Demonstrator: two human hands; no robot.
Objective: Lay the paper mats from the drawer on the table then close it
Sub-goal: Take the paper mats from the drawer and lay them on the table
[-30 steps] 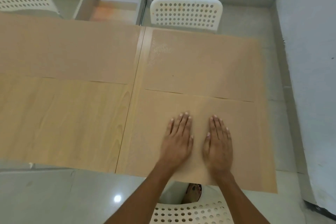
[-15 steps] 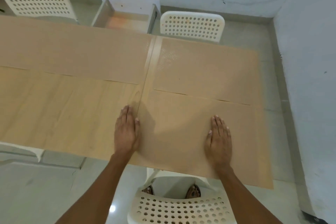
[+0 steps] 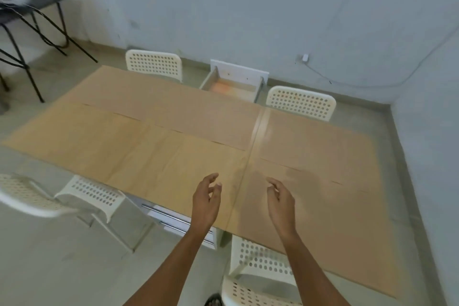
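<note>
Several brown paper mats cover the table: one at the near right [image 3: 323, 206], one at the far right [image 3: 310, 139], one at the far left [image 3: 173, 104]. Bare light wood of the table [image 3: 139, 156] shows at the near left. The white drawer [image 3: 233, 84] stands pulled out at the table's far side, and its inside looks empty. My left hand [image 3: 206, 200] and my right hand [image 3: 280, 202] hover above the near edge, lifted off the paper, fingers loosely apart, holding nothing.
White perforated chairs stand around the table: two at the far side [image 3: 154, 64] [image 3: 300, 103], two at the near left [image 3: 92, 194] [image 3: 22, 196], one under me [image 3: 260, 278]. A dark folding table [image 3: 29, 7] is at the far left. Walls close in at the back and right.
Both hands have lifted off the near right mat, and the left hand has moved back toward the right one. My head has risen and turned, so the view is wider.
</note>
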